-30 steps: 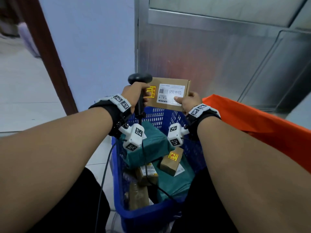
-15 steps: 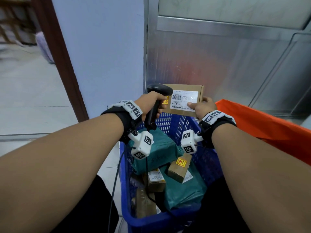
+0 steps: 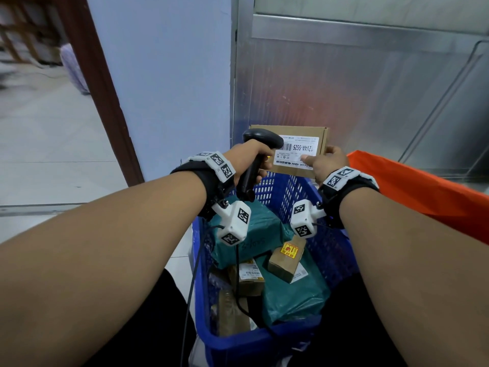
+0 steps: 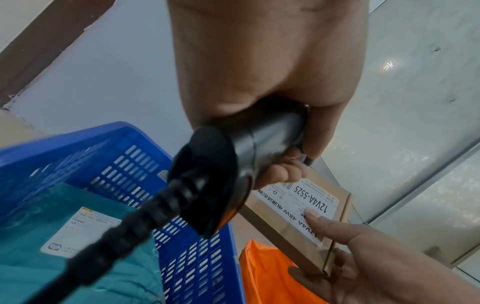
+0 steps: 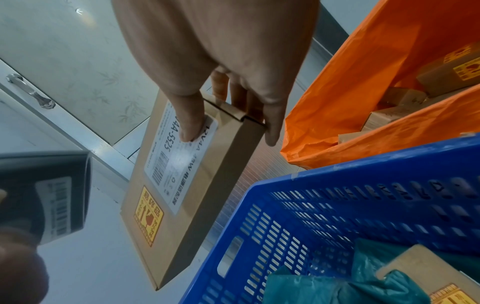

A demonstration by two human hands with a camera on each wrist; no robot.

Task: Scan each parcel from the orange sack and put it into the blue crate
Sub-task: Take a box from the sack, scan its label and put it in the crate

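Note:
My right hand (image 3: 324, 161) pinches a flat brown cardboard parcel (image 3: 288, 133) upright above the far rim of the blue crate (image 3: 267, 337), thumb on its white label (image 5: 179, 162), fingers behind. A yellow fragile sticker (image 5: 148, 214) sits beside the label. My left hand (image 3: 248, 161) grips the handle of a black barcode scanner (image 3: 260, 139), its head right against the parcel's label side. The orange sack (image 3: 423, 189) lies open to the right with several brown boxes (image 5: 451, 76) inside. Green mailer bags (image 3: 254, 234) and small boxes fill the crate.
The scanner's black cable (image 3: 190, 290) hangs down over the crate's near-left side. A metal-clad wall (image 3: 357, 88) stands straight behind the crate and sack. A pale blue wall (image 3: 164, 88) and brown door frame (image 3: 103, 94) are to the left, with tiled floor (image 3: 47, 154) beyond.
The scanner head has come closer over the parcel's left side and now covers the yellow sticker in the head view. The parcel stays upright in my right hand.

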